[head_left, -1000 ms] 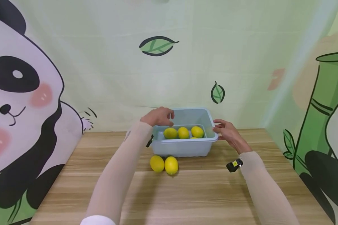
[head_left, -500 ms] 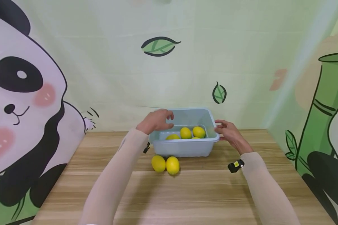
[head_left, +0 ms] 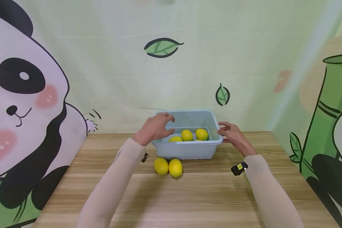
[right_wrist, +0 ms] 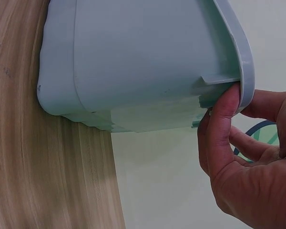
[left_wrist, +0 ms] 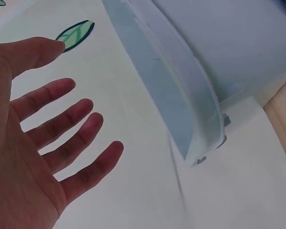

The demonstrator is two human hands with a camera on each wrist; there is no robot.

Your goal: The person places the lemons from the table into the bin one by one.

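A light blue plastic bin point(head_left: 185, 151) stands on the table with several yellow lemons point(head_left: 201, 134) inside; its front wall partly hides them. Just in front of the bin, two more lemons point(head_left: 175, 168) lie side by side on the wood. My left hand point(head_left: 155, 127) hovers at the bin's left end, fingers spread and holding nothing. The left wrist view shows that palm and its fingers apart from the bin's rim point(left_wrist: 200, 90). At the opposite end, my right hand point(right_wrist: 248, 157) pinches the rim, with fingers tucked underneath it.
The wood-grain table point(head_left: 205, 196) runs back to a pale green backdrop point(head_left: 117, 79) printed with pandas, leaves and bamboo, close behind the bin. A small black wrist camera point(head_left: 239, 168) sits by the right sleeve.
My left hand has drawn back to the left and slightly down, its fingers opening wider. The leftmost lemon in the bin has dropped lower behind the front wall. My right hand stays at the rim.
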